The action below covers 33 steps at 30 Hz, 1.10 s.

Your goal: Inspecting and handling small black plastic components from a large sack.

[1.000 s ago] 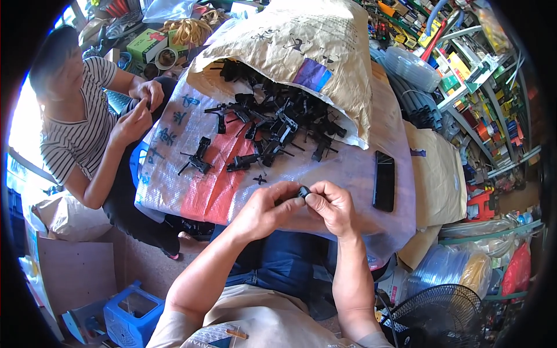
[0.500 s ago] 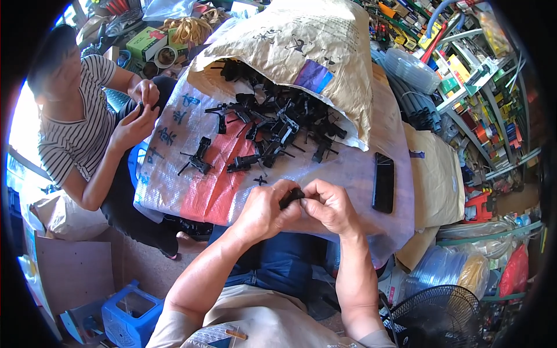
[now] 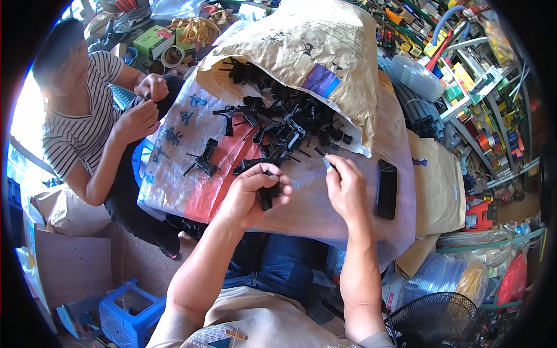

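My left hand (image 3: 246, 198) is curled round a small black plastic part (image 3: 266, 198), over the near part of the covered work surface. To its right, my right hand (image 3: 349, 190) pinches a small thin piece (image 3: 325, 162) between thumb and finger; its exact kind is too small to make out. Beyond both hands lies a pile of black plastic parts (image 3: 293, 130) with thin projecting rods, spilling from the mouth of a large tan paper sack (image 3: 342, 40). One similar black part (image 3: 204, 159) rests apart at the pile's left.
A black phone (image 3: 386, 190) lies at the right on the woven plastic sheet (image 3: 400, 223). At the left, a seated person in a striped shirt (image 3: 87, 124) handles a small dark piece. A blue stool (image 3: 130, 319) and a black fan (image 3: 438, 319) stand near me; crowded shelves (image 3: 487, 98) fill the right.
My hands have moved apart. The left has shifted left with the black part; the right has moved right and forward, with a small thin piece now visible in its fingers.
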Each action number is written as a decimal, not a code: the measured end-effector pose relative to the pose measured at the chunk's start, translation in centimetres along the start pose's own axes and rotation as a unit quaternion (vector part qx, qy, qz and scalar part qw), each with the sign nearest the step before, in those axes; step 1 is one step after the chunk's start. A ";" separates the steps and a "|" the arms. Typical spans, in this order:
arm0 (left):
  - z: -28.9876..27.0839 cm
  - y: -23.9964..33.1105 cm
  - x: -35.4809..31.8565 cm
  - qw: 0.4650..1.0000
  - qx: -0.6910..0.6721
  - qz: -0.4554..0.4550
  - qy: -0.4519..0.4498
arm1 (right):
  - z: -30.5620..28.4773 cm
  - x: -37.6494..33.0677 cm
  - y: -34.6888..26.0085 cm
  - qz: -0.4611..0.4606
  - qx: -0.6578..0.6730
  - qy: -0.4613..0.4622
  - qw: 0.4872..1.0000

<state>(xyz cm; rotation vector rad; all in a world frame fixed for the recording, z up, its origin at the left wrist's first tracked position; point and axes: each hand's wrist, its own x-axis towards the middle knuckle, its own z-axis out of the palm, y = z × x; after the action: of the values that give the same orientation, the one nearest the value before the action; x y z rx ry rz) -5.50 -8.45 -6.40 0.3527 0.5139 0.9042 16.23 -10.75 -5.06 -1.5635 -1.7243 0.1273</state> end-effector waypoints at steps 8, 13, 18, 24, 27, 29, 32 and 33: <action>1.5 -1.4 0.0 0.911 0.398 0.108 -0.018 | -1.0 -1.8 0.1 0.254 0.370 -0.075 0.890; 2.0 -1.7 -0.9 0.773 0.579 0.245 -0.088 | 0.1 -2.4 -1.0 0.245 0.425 -0.102 0.866; 3.2 -1.9 -1.3 0.722 0.625 0.283 -0.090 | 0.1 -2.4 -2.4 0.224 0.423 -0.125 0.869; 3.5 -2.0 -1.6 0.747 0.594 0.294 -0.050 | 0.4 -3.6 -2.2 0.121 0.454 -0.095 0.877; 3.4 -2.4 -1.4 0.752 0.579 0.308 -0.064 | 0.7 -3.9 -2.1 0.088 0.440 -0.064 0.891; 3.4 -2.8 -1.2 0.756 0.567 0.320 -0.065 | 0.9 -3.9 -2.3 0.093 0.437 -0.054 0.893; 3.6 -3.3 -0.9 0.699 0.599 0.388 -0.048 | 1.0 -3.9 -1.8 0.097 0.416 -0.047 0.903; 3.6 -3.4 -0.9 0.700 0.604 0.378 -0.041 | 1.1 -3.9 -1.6 0.095 0.399 -0.049 0.911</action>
<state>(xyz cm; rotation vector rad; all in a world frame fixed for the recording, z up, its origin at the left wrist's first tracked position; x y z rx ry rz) -1.73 -11.36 -4.83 1.9301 0.8633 1.2187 14.00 -14.10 -6.74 -1.0957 -1.3145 0.9040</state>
